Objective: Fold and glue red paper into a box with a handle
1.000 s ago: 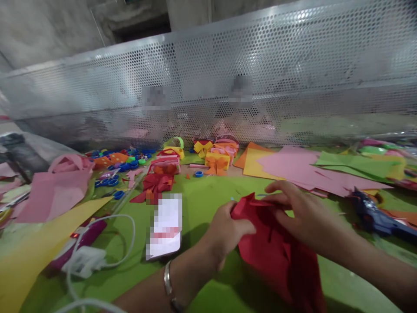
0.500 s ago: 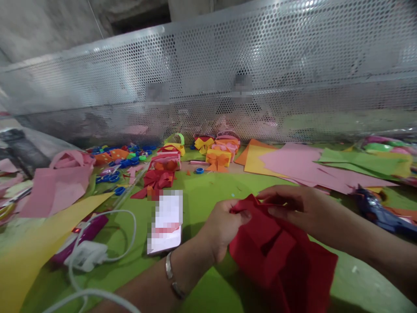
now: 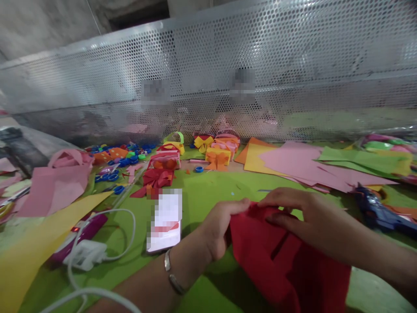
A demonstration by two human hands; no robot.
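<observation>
A folded sheet of red paper (image 3: 276,265) lies in front of me on the green table (image 3: 208,191). My left hand (image 3: 221,226) pinches its upper left edge, a metal bracelet on that wrist. From the right, my right hand (image 3: 302,213) presses fingers down on the top fold of the same sheet. The two hands nearly touch above the paper. The lower right part of the sheet spreads toward the bottom edge of the view.
A phone (image 3: 165,221) lies left of my hands, beside a purple device (image 3: 81,237) with a white cable (image 3: 97,261). Pink paper (image 3: 299,167), green sheets (image 3: 361,158), small paper gift boxes (image 3: 216,156), blue rings (image 3: 114,176) and a blue glue gun (image 3: 378,213) lie around. A perforated metal screen (image 3: 293,87) closes the back.
The red paper has been lowered and flattened toward the table. Both hands moved down with it, and my right hand now presses on its top fold.
</observation>
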